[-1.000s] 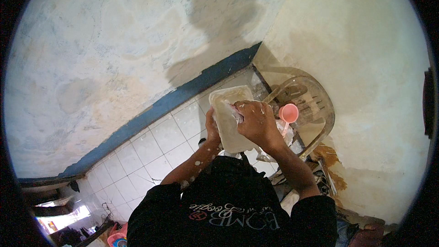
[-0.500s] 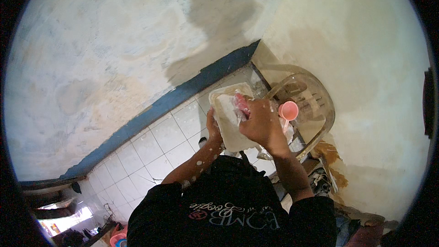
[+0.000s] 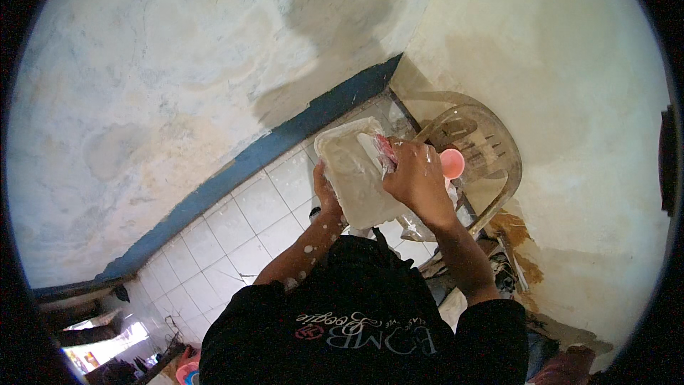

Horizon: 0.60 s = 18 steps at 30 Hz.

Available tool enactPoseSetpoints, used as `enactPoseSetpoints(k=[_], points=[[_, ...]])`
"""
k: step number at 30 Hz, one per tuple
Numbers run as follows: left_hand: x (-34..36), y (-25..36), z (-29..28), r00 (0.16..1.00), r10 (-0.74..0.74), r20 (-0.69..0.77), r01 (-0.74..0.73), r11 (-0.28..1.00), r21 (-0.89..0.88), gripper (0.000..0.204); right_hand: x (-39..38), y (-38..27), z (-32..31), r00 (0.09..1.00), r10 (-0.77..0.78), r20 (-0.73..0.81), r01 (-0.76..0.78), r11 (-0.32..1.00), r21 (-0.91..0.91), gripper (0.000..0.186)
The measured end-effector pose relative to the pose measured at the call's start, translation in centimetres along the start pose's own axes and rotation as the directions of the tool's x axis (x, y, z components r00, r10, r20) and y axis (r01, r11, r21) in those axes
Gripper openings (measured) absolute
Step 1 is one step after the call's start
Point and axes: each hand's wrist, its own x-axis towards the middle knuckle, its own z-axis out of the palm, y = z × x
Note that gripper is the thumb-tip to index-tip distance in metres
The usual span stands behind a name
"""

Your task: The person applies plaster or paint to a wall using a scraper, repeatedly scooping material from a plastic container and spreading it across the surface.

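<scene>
My left hand (image 3: 327, 192) grips the near left side of a pale rectangular plastic tray (image 3: 367, 203), its fingers partly hidden behind the tray. Whitish wet paste coats the tray's inside. In my right hand (image 3: 420, 178) is a scraper (image 3: 386, 148) with a red handle, smeared with white paste. Its pale blade rests over the tray's right side, and I cannot tell whether it touches the paste. White splashes dot my left forearm and right knuckles.
Behind my right hand stands a dirty plastic chair (image 3: 509, 160) with a pink dipper (image 3: 452, 163) on it. A patchy wall (image 3: 142, 100) with a blue base band (image 3: 278, 142) runs along the left, meeting another wall (image 3: 570, 135) at the corner. White tiles (image 3: 235, 224) cover the floor.
The tray and both hands have shifted slightly left and away from me. The scraper has moved from the middle of the tray toward its right side, its blade now showing more.
</scene>
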Motion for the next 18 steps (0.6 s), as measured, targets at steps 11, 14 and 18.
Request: enactPoseSetpoints(k=[11, 14, 18], points=[[0.9, -0.7, -1.3, 0.991, 0.029, 0.131, -0.018, 0.996, -0.086, 0.065, 0.1, 0.5, 1.5, 0.986, 0.169, 0.001, -0.169, 0.983, 0.076, 0.017], [1.9, -1.5, -2.4, 0.971, 0.036, 0.235, -0.002, 0.989, -0.145, 0.065, -0.1, 0.9, 3.1, 0.989, 0.149, -0.009, -0.146, 0.980, 0.137, 0.018], [1.1, -1.3, -1.2, 0.971, 0.089, 0.222, -0.062, 0.990, -0.123, 0.066, 0.4, 0.2, 1.5, 0.982, 0.180, 0.063, -0.190, 0.948, 0.257, 0.019]])
